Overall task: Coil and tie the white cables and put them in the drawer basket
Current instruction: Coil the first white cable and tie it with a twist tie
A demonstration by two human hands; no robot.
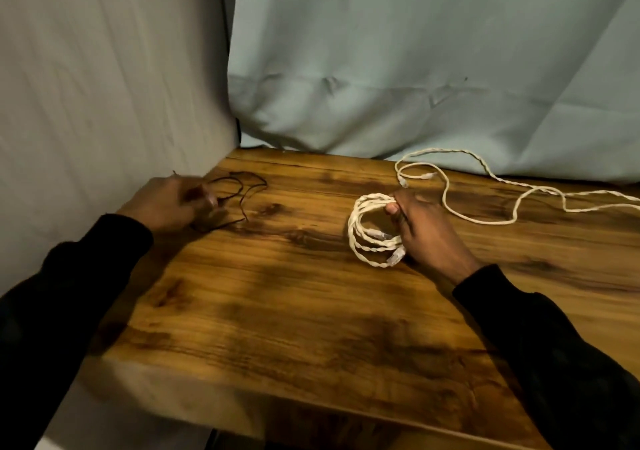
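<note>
While right hand [420, 228] grips coiled white cable [367, 238], left hand [169, 205] pinches black ties [239, 193]

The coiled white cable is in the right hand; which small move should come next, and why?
Probably the left hand should pick one thin dark tie from the table and bring it across to the coiled white cable. The right hand already grips the coil, nothing binds it yet, and the left hand's fingers are at the ties. A second white cable lies loose behind.
</note>
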